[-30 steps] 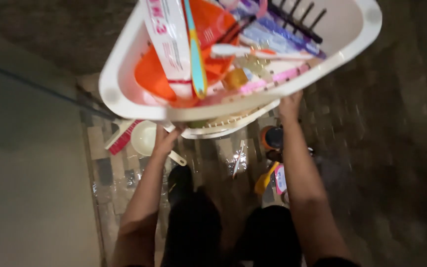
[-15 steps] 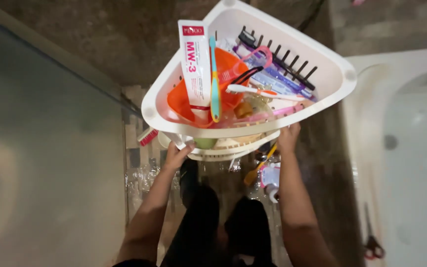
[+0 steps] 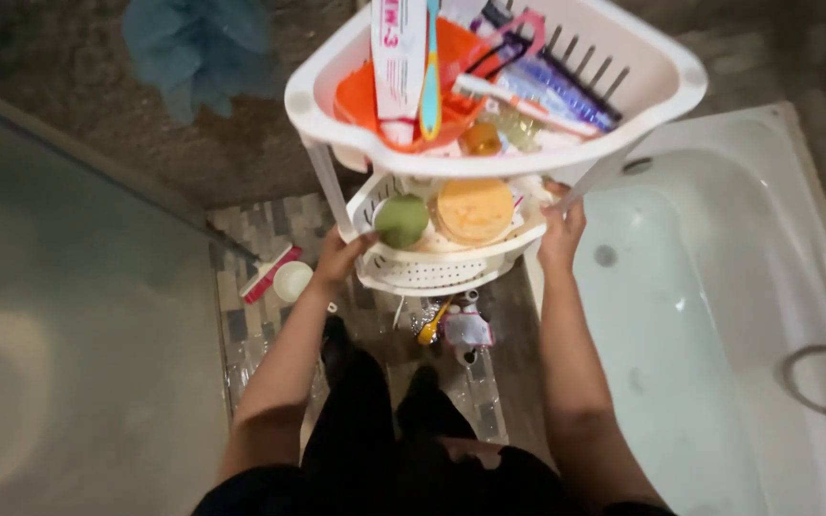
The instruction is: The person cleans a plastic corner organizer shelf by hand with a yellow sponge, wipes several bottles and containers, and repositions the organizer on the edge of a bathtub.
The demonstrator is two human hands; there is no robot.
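Note:
I hold a white tiered corner rack (image 3: 666,81) up in front of me. My left hand (image 3: 338,258) grips the left edge of its middle shelf (image 3: 432,272). My right hand (image 3: 560,232) grips the right side, by a leg. The top shelf carries an orange cup (image 3: 360,96), a toothpaste box (image 3: 400,57), a blue toothbrush (image 3: 430,72) and several tubes. On the middle shelf lie a green round sponge (image 3: 401,220) and an orange round lid (image 3: 474,210).
A white bathtub (image 3: 719,325) runs along the right. A glass panel (image 3: 59,315) stands at the left. On the tiled floor (image 3: 250,325) lie a white cup (image 3: 293,281), a pink brush and small bottles (image 3: 461,330). A blue bath puff (image 3: 198,48) hangs on the wall.
The view has swung right, bringing the bathtub in. The rack now tilts so the middle shelf with the sponge and lid shows. Both hands keep their hold.

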